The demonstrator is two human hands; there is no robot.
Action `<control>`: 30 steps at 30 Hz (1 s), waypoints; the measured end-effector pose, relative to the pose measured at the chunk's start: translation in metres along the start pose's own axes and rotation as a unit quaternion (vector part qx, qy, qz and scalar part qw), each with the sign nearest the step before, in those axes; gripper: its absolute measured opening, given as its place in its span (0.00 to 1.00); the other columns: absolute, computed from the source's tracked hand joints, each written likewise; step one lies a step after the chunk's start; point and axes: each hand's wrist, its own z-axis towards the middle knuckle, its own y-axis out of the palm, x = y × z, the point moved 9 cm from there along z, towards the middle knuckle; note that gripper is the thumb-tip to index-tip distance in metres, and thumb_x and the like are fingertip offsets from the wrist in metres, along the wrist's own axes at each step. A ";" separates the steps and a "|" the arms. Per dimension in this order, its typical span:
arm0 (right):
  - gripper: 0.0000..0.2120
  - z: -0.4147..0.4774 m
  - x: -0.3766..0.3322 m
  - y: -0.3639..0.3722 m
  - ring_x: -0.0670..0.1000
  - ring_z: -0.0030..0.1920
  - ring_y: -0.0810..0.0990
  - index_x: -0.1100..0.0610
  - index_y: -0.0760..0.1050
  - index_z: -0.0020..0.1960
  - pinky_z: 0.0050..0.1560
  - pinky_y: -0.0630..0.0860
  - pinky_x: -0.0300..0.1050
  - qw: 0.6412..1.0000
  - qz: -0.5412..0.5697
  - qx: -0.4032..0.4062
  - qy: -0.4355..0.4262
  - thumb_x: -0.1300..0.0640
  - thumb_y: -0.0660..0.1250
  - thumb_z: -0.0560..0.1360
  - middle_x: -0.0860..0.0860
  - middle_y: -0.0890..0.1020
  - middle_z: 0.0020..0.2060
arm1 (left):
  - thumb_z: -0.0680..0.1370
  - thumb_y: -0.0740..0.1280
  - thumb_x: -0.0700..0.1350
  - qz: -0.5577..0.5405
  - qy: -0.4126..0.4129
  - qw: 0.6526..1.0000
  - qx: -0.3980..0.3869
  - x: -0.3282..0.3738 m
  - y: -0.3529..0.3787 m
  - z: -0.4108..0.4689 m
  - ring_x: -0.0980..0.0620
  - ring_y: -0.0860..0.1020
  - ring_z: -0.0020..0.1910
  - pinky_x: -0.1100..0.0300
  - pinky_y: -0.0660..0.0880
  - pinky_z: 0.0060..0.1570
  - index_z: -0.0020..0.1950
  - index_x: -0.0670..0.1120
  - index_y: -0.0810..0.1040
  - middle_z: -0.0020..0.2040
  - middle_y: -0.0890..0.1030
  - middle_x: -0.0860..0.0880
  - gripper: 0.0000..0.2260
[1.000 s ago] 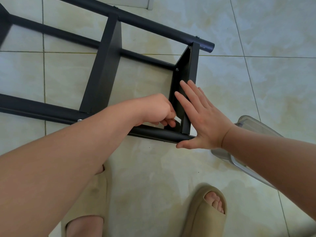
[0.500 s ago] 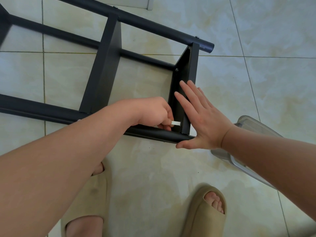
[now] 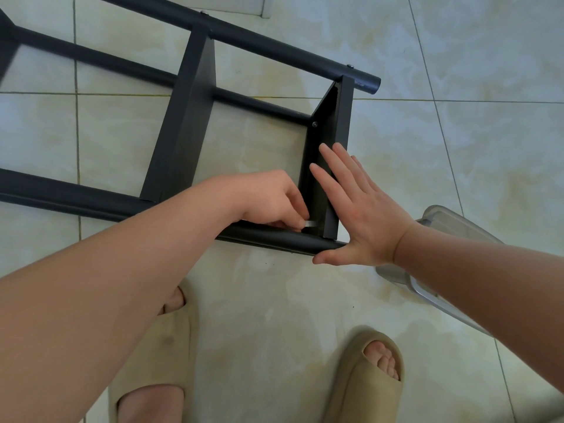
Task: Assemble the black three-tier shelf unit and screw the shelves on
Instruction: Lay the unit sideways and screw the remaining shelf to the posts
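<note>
Black shelf unit: laid on its side on the tiled floor.
Left grip: fingers curled, a small silver tool pinched at the inner corner where the end shelf meets the near tube.
Right grip: spread flat, fingers straight, pressed against the end shelf's outer face, thumb laid at the tube's end.
Clear plastic container: partly covered by the right wrist.
</note>
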 end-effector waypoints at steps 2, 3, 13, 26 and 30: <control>0.59 0.000 0.000 0.000 0.62 0.81 0.42 0.65 0.51 0.81 0.80 0.47 0.62 1.000 -0.001 -0.001 0.001 0.21 0.57 0.69 0.63 0.47 0.81 | 0.76 0.72 0.41 -0.017 0.005 1.000 0.011 0.003 -0.002 0.002 0.53 0.83 0.42 0.59 0.81 0.48 0.45 0.51 0.83 0.39 0.86 0.51 0.04; 0.59 0.000 0.000 0.000 0.62 0.81 0.42 0.65 0.51 0.81 0.80 0.47 0.62 1.000 -0.001 -0.002 0.001 0.20 0.56 0.69 0.63 0.47 0.81 | 0.75 0.71 0.40 -0.015 0.008 0.999 0.027 0.005 -0.005 0.003 0.52 0.82 0.43 0.57 0.81 0.49 0.44 0.51 0.83 0.40 0.86 0.49 0.05; 0.59 0.000 0.000 -0.001 0.63 0.81 0.43 0.66 0.53 0.81 0.79 0.50 0.64 1.000 0.001 0.004 -0.003 0.20 0.54 0.69 0.64 0.48 0.81 | 0.81 0.67 0.44 -0.236 -0.068 0.969 0.034 0.001 0.006 0.005 0.54 0.84 0.43 0.59 0.80 0.44 0.51 0.44 0.79 0.41 0.86 0.50 0.04; 0.60 0.001 0.000 0.000 0.63 0.81 0.42 0.66 0.52 0.81 0.79 0.50 0.64 1.000 0.001 -0.003 0.002 0.20 0.57 0.68 0.63 0.47 0.81 | 0.78 0.71 0.45 -0.231 -0.041 0.966 0.107 0.005 0.000 0.008 0.56 0.82 0.41 0.60 0.76 0.45 0.44 0.50 0.81 0.39 0.85 0.53 0.03; 0.59 0.001 0.000 -0.001 0.63 0.81 0.43 0.66 0.53 0.80 0.79 0.50 0.64 1.000 0.000 0.001 0.000 0.21 0.57 0.69 0.64 0.48 0.81 | 0.80 0.69 0.47 -0.250 -0.038 0.964 0.086 0.005 0.002 0.007 0.57 0.82 0.40 0.60 0.76 0.44 0.48 0.50 0.82 0.37 0.85 0.55 0.03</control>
